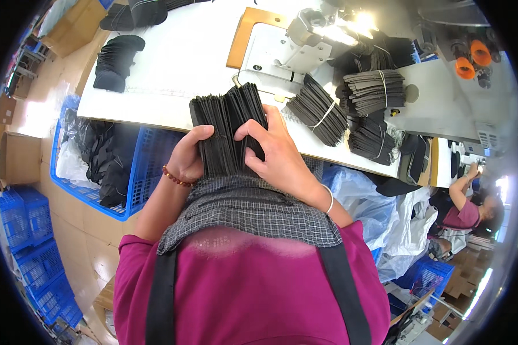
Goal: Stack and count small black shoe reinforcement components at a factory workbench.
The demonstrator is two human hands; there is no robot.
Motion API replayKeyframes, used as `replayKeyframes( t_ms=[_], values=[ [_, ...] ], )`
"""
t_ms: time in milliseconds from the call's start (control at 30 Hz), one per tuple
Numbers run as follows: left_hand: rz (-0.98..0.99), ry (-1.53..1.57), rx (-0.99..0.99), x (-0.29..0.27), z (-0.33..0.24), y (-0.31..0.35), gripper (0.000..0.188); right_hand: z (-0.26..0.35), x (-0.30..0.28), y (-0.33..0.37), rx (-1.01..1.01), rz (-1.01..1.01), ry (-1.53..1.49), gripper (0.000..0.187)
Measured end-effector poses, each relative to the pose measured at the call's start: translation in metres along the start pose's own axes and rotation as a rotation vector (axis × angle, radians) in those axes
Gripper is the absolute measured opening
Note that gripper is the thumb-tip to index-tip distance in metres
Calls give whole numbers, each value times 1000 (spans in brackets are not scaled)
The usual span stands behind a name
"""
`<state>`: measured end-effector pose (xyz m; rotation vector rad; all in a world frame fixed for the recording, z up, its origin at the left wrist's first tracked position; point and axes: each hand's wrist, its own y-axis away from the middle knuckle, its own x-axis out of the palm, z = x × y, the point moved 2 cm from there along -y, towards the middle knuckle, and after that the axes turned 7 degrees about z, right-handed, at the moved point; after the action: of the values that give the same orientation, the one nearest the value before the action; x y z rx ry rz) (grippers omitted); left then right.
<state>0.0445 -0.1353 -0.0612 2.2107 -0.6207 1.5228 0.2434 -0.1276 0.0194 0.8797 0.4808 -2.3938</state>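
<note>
A thick stack of black fabric pieces (214, 129) stands on edge in my lap, against the front edge of the white table. My left hand (191, 154) grips its left side, thumb on top. My right hand (277, 150) is closed around the right part of the stack, with thumb and forefinger bent over it. A narrow gap splits the stack between the two hands. The undersides of both hands are hidden. On the table to the right lie bundles of dark fabric pieces tied with string, one black bundle (317, 110) and one grey bundle (374, 92).
A sewing machine (290, 49) with a lit lamp stands at the back. A loose black stack (118, 62) lies on the table's left. Below it, a blue crate (133, 172) holds dark pieces and plastic. Clear plastic bags (360, 198) hang at right; a co-worker (463, 213) sits beyond.
</note>
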Motion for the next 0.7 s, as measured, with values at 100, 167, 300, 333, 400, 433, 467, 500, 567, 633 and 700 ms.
replayKeyframes(
  t_ms=[100,167,300,333,400,433,467,500,567,633,700],
  values=[
    [14,0,17,-6,0,0,55,3,4,-6,-39,-62,14,35],
    [-33,-5,53,0,-4,2,52,4,8,-12,-68,-86,21,35],
    [-60,-35,89,4,-12,4,50,16,13,-26,-137,-190,191,40],
    [-89,-82,101,5,-15,5,49,20,14,-30,-163,-217,279,44],
    [-115,-127,124,7,-21,8,48,23,19,-37,-234,-283,437,52],
    [-110,-170,148,9,-23,9,48,25,19,-40,-244,-280,440,52],
    [-105,-213,171,10,-25,11,48,26,20,-43,-258,-287,454,56],
    [-102,-216,179,10,-27,13,48,28,19,-46,-270,-297,466,60],
    [-88,-247,179,9,-30,16,48,26,16,-55,-240,-276,366,66],
    [-54,-250,132,1,-33,21,50,13,9,-71,-202,-252,140,76],
    [-47,-119,210,-4,-36,27,54,-12,11,-93,-159,-263,-68,70]
  ],
)
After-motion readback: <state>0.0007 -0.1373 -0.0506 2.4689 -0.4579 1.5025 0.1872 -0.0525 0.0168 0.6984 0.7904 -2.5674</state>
